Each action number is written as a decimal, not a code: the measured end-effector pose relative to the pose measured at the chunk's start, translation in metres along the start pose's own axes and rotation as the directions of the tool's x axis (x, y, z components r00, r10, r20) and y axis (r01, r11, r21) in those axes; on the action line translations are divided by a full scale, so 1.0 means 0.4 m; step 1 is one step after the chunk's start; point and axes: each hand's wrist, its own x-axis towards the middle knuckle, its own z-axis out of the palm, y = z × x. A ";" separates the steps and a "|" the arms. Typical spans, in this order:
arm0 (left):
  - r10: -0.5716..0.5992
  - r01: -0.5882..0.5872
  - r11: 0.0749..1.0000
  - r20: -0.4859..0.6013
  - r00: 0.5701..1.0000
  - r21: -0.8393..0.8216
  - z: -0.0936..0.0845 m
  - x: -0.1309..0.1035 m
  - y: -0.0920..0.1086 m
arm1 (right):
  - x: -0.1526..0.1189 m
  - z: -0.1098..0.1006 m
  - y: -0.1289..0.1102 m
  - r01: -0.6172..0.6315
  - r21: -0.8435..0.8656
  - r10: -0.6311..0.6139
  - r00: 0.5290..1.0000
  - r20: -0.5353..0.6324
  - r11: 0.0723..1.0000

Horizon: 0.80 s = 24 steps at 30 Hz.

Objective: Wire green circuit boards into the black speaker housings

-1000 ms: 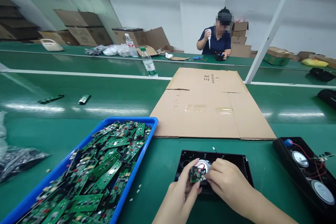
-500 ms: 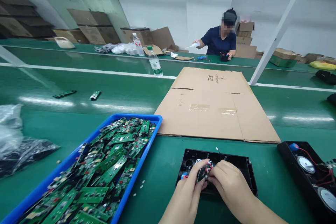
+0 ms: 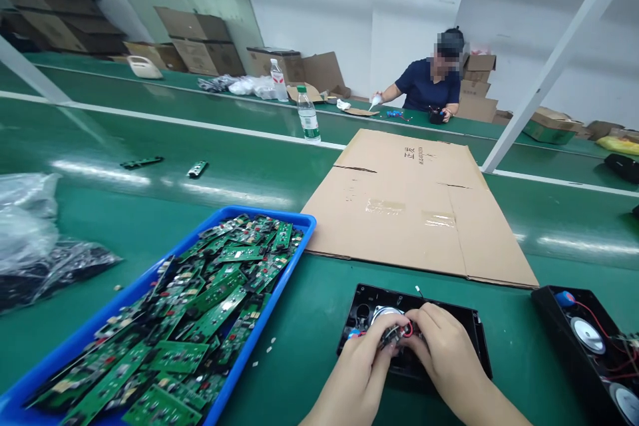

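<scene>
Over a black plastic speaker housing point(image 3: 472, 339), my left hand point(image 3: 362, 363) grips a small circuit board point(image 3: 391, 337) between thumb and fingers. My right hand point(image 3: 442, 349) is pinched closed at the board's right end, where a red wire point(image 3: 409, 328) loops out; the fingertips hide exactly what lies between them. Inside the housing, part of a round silver speaker point(image 3: 387, 313) shows behind my left fingers. A blue part point(image 3: 353, 333) sits at the housing's left side. A thin black wire with a white tip point(image 3: 418, 289) sticks up past the back edge.
On the left stands a blue tray point(image 3: 272, 309) heaped with green circuit boards point(image 3: 214, 296). A flat cardboard sheet point(image 3: 414, 226) lies ahead. To the right is another black housing point(image 3: 554, 316) with speakers. Across the bench a co-worker point(image 3: 432, 83) holds a white bottle and a dark part.
The view has shifted slightly. Between my hands the board has tilted, and the red wire shows more clearly. The co-worker's white bottle has tipped downward, lower toward the bench.
</scene>
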 end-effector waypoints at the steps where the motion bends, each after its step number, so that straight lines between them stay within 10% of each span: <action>1: 0.008 -0.008 1.000 -0.008 1.000 0.002 0.001 0.001 0.000 | -0.001 0.002 0.000 0.001 -0.003 -0.001 1.000 -0.001 1.000; 11: -0.029 0.023 0.999 -0.132 0.991 -0.048 0.005 -0.007 -0.025 | -0.006 -0.022 0.055 -0.035 -0.241 0.052 0.997 0.065 0.970; 18: 0.024 -0.010 0.995 -0.140 0.990 0.103 0.011 -0.016 -0.066 | 0.001 -0.029 0.033 -0.162 0.113 0.159 0.987 0.034 0.980; 24: 0.101 -0.078 0.984 -0.147 0.984 0.157 0.014 -0.018 -0.074 | 0.009 -0.035 0.015 -0.082 0.098 0.077 0.996 0.048 0.992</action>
